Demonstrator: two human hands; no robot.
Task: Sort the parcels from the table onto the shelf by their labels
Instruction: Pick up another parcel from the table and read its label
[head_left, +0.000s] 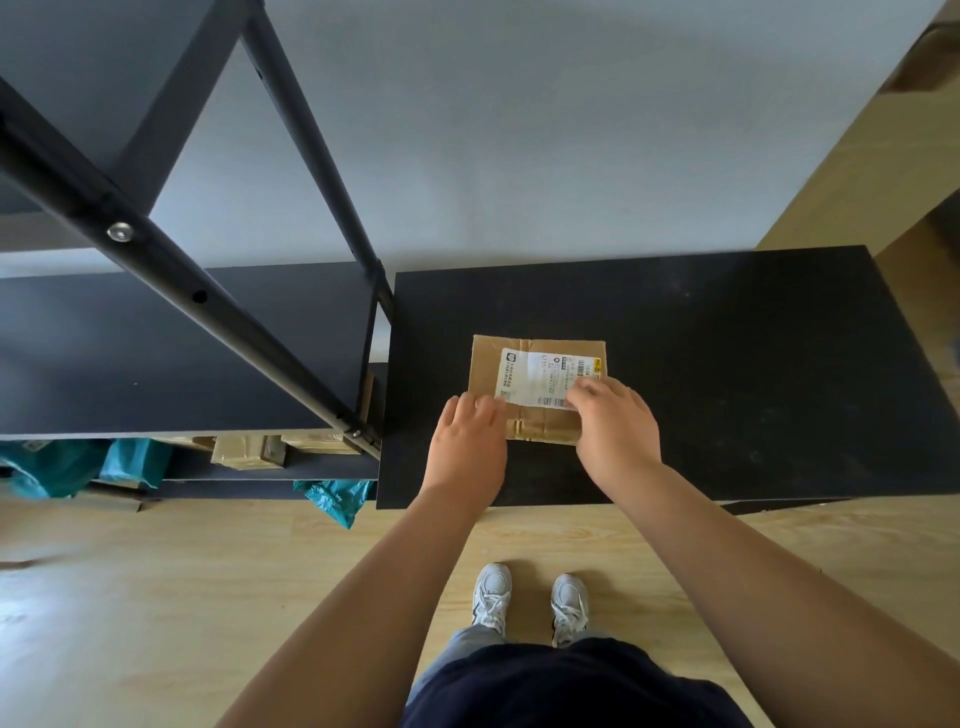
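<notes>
One flat brown cardboard parcel (524, 358) with a white shipping label lies on the black table (727, 364), near its left half. My left hand (470, 447) rests against the parcel's near left corner, fingers together on its edge. My right hand (615, 426) lies over the near right corner, its fingertips on the label. The parcel sits flat on the table. The black metal shelf (182, 353) stands to the left of the table, its middle board bare.
On a lower board of the shelf lie several brown boxes (249, 449) and teal plastic mailers (132, 460). A teal mailer (337, 499) hangs over the shelf's bottom edge. A pale wall is behind; wood floor and my feet are below.
</notes>
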